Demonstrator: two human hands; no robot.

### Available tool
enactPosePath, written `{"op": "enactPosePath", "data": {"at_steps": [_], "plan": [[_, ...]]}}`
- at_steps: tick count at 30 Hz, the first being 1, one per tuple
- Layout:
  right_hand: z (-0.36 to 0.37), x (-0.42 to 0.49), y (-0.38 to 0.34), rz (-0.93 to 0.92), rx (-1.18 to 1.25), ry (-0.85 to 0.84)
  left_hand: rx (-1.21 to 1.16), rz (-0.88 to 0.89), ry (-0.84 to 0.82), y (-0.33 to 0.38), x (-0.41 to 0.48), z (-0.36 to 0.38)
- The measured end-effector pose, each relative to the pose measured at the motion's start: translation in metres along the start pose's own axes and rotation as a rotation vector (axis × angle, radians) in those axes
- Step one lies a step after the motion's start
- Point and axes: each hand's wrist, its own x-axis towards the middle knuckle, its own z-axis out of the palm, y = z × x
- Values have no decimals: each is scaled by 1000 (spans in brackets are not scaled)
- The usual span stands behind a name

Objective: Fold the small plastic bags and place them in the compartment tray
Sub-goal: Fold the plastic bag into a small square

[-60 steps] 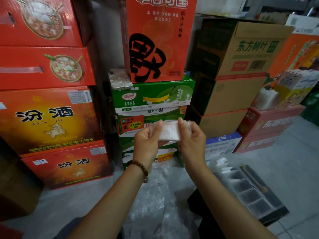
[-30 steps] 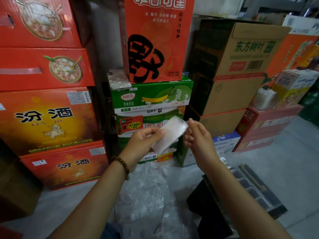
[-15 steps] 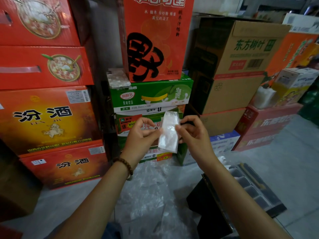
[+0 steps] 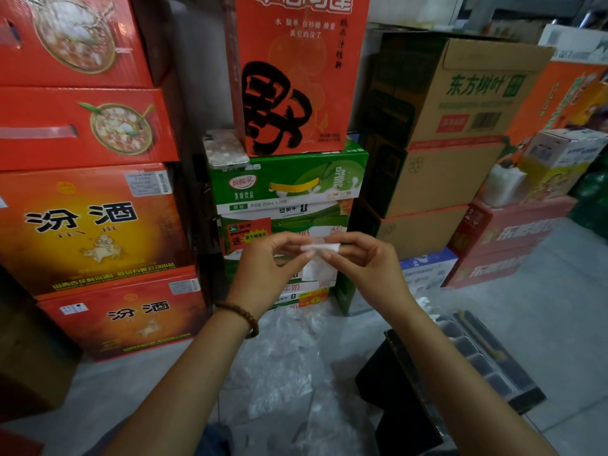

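Observation:
A small clear plastic bag [image 4: 317,266] hangs between my two hands in front of the stacked boxes, its top edge folded over. My left hand [image 4: 269,271], with a bead bracelet on the wrist, pinches the bag's top left. My right hand [image 4: 365,263] pinches its top right. The compartment tray [image 4: 487,363] lies on the floor at the lower right, partly hidden by my right forearm; several of its cells are visible. A heap of loose clear plastic bags [image 4: 289,366] lies on the floor below my hands.
Stacked cartons form a wall ahead: red and orange boxes [image 4: 88,225] at left, green milk cartons [image 4: 289,189] in the middle, brown cardboard boxes [image 4: 441,126] at right. A phone [image 4: 225,149] rests on the green carton. A black box [image 4: 394,383] sits under the tray.
The bag hung upright between my hands half a second ago; now its top edge is folded down and both hands pinch it close together, slightly lower.

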Motion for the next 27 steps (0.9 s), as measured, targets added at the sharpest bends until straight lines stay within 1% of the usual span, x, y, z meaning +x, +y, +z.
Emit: {"op": "enactPosePath", "data": {"at_steps": [4,6,9,13,15,17,19,23,25,27], "plan": [[-1,1,5,-23,-140,34,82,46,-2,0,0,0],[-2,2,6,-17,-164,51,111,74,9,-2,1,0],[-5,3,3,55,-59,32,124,81,24,-8,2,2],[-6,2,0,197,133,-44,71,46,-35,-12,2,10],[-1,2,1,227,190,-36,30,53,-34,-10,0,15],[8,1,1,248,214,10,-17,52,20,-9,-3,20],[19,-1,0,229,127,72,-29,50,73,-7,-5,24],[36,-10,-2,86,-21,180,4,71,141,-2,-10,35],[40,-12,-3,42,-39,238,30,87,162,-1,-11,40],[43,-12,-2,-5,-20,288,2,76,183,1,-12,45]]}}
